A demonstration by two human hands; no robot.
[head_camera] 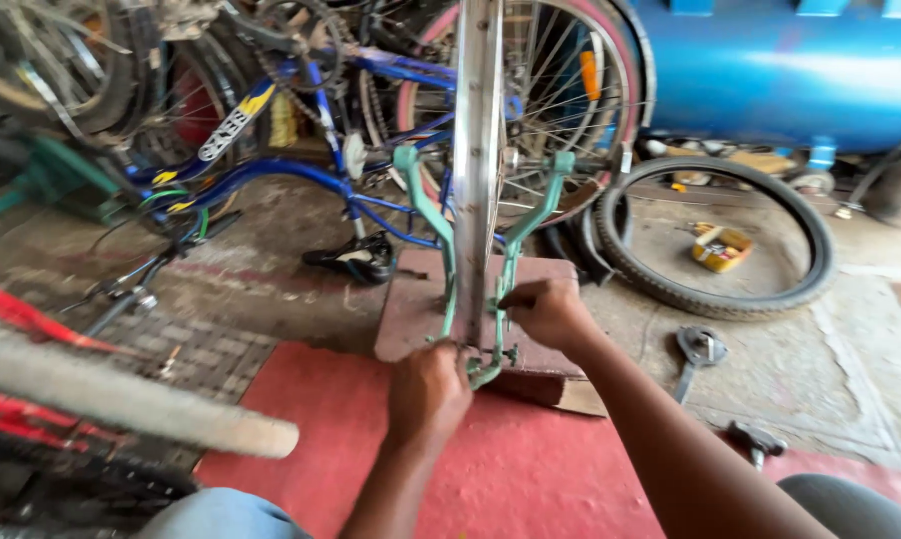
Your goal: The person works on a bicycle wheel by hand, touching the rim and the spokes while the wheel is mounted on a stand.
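A bare wheel rim (pixel 477 150) is shown edge-on and upright, carried between the two arms of a pale green truing stand (pixel 510 250) that is mounted on a reddish-brown base block (pixel 410 309). The block rests on the floor at the far edge of a red mat (pixel 510 469). The left hand (pixel 428 391) is closed around the foot of the stand, at the near edge of the block, touching the bottom of the rim. The right hand (pixel 547 311) is clenched on the right arm of the stand, fingertips pinched at the rim's side; what is pinched cannot be made out.

One small package is visible: a yellow, open rectangular box (pixel 721 248) with red contents, lying on the floor inside a loose black tyre (pixel 715 235) to the right of the block. A white label is seen on the down tube of a blue bicycle (pixel 261 150) behind the stand; its print is blurred. A blue cylindrical tank (pixel 790 70) is cut off by the top right corner.

A metal tool (pixel 698 351) and a second dark tool (pixel 757 439) lie on the concrete at the right edge of the mat. A pale blurred bar (pixel 131 399) crosses the left foreground. The top of the rim is cut off by the upper edge, and the bicycles at the upper left are tangled and hard to separate.
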